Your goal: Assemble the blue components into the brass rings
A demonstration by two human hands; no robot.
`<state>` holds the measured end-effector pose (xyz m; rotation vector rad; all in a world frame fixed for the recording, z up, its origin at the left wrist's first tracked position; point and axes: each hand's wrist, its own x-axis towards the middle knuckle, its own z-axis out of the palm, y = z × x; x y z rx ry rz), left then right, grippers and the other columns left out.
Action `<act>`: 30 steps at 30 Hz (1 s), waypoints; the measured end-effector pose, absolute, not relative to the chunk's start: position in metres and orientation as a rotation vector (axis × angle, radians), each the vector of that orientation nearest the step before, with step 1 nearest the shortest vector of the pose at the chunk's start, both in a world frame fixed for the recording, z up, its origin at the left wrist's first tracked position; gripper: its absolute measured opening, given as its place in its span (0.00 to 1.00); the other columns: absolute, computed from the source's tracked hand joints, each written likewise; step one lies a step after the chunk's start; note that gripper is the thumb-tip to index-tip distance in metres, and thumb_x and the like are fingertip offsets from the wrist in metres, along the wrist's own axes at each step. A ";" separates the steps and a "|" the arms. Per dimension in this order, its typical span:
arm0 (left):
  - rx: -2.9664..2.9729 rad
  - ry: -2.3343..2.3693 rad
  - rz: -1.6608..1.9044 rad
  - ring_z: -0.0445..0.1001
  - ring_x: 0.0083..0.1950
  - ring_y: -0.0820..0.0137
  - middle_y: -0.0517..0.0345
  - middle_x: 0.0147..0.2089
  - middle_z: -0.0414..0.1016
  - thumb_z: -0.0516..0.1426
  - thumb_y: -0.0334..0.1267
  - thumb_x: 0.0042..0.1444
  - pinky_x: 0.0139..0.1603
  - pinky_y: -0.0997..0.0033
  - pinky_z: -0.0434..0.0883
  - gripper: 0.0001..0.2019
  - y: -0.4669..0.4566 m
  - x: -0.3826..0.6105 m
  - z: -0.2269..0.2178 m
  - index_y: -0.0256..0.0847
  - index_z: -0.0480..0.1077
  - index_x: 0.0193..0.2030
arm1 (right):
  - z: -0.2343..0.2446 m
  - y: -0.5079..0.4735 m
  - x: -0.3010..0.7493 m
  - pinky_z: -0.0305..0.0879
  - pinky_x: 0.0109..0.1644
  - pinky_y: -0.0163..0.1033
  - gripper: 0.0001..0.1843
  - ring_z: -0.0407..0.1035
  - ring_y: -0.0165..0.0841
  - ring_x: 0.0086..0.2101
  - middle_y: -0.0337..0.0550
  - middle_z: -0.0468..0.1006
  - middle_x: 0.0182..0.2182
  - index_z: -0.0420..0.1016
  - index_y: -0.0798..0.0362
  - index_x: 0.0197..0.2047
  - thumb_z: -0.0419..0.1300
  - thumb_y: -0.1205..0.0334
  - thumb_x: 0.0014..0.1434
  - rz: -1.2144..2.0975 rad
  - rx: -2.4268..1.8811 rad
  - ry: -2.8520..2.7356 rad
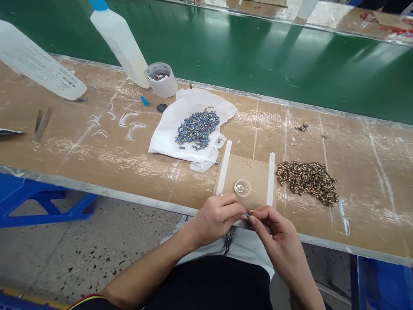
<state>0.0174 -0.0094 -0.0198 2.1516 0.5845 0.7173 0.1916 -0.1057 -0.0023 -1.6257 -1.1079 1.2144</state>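
Between finger and thumb, my left hand (217, 216) pinches a tiny blue piece (247, 215). My right hand (275, 226) grips a small dark brownish piece (251, 213), and the two pieces meet at the fingertips, their detail too small to make out. Just beyond my hands, a small round clear dish (242, 188) with a thin stick in it sits on a cardboard pad (248, 168) edged with white tape. A pile of small blue pieces with yellow marks (197, 129) lies on white paper (164, 137). To the right is a heap of dark brown pieces (308, 181).
Two white plastic bottles (121, 45) stand at the back left, beside a tape roll (161, 80) with scraps inside. A blue cap (144, 100), a black disc (161, 107) and tweezers (42, 124) lie on the cardboard-covered table (129, 172). A green surface (241, 51) runs behind.
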 end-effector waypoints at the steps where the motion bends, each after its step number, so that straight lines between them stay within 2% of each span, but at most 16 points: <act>1: 2.146 0.593 0.729 0.69 0.34 0.73 0.55 0.33 0.72 0.52 0.32 0.68 0.35 0.75 0.66 0.11 -0.009 0.018 -0.020 0.36 0.75 0.38 | -0.003 -0.106 0.191 0.64 0.39 0.35 0.09 0.67 0.31 0.34 0.40 0.73 0.32 0.73 0.51 0.36 0.60 0.57 0.66 1.225 -1.610 -1.104; 10: 1.921 0.617 0.826 0.66 0.29 0.75 0.59 0.28 0.68 0.56 0.28 0.63 0.31 0.76 0.64 0.07 -0.010 0.018 -0.020 0.35 0.72 0.33 | -0.014 -0.105 0.178 0.61 0.34 0.34 0.09 0.61 0.30 0.31 0.37 0.65 0.29 0.68 0.51 0.33 0.59 0.62 0.66 1.185 -1.449 -0.999; 22: 1.973 0.610 0.761 0.65 0.28 0.74 0.59 0.28 0.69 0.54 0.27 0.62 0.29 0.75 0.63 0.09 -0.009 0.012 -0.020 0.36 0.69 0.30 | -0.011 -0.099 0.172 0.55 0.31 0.35 0.14 0.57 0.29 0.27 0.35 0.61 0.27 0.59 0.50 0.30 0.54 0.66 0.68 1.046 -1.551 -1.277; 26: 1.990 0.600 0.743 0.66 0.28 0.74 0.59 0.28 0.70 0.53 0.26 0.61 0.29 0.76 0.63 0.09 -0.008 0.010 -0.022 0.36 0.68 0.30 | -0.009 -0.096 0.173 0.54 0.31 0.35 0.13 0.57 0.28 0.27 0.35 0.62 0.27 0.59 0.50 0.30 0.53 0.66 0.68 1.035 -1.575 -1.335; 30: 1.954 0.624 0.726 0.67 0.28 0.74 0.58 0.29 0.72 0.53 0.30 0.64 0.30 0.75 0.65 0.10 -0.007 0.009 -0.020 0.36 0.70 0.31 | -0.010 -0.095 0.176 0.58 0.32 0.35 0.13 0.58 0.29 0.28 0.36 0.63 0.27 0.62 0.51 0.30 0.55 0.63 0.68 1.100 -1.567 -1.274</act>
